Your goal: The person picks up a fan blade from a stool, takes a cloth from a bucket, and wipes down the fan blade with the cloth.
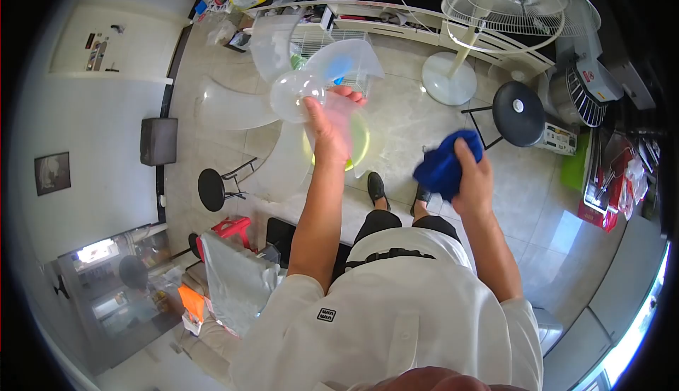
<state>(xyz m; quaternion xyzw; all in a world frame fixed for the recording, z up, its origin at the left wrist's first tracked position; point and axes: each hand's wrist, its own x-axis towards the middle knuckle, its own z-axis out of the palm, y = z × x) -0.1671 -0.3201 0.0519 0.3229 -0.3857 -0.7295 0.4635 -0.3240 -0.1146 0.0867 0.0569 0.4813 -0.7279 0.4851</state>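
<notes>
My left hand grips a translucent white fan blade by one of its blades, thumb beside the round hub. The fan blade is held up in the air, its several wide blades spreading out around the hub. In my right hand is a bunched-up dark blue cloth, held apart from the fan blade to its right. Behind the left hand, a round yellow-green basin shows partly on the floor; the blades and hand cover the rest of it.
A white standing fan with an uncovered wire grille stands ahead to the right, beside a black round stool. Another black stool is at the left. A long low cabinet lines the far side. Kitchen items crowd the right edge.
</notes>
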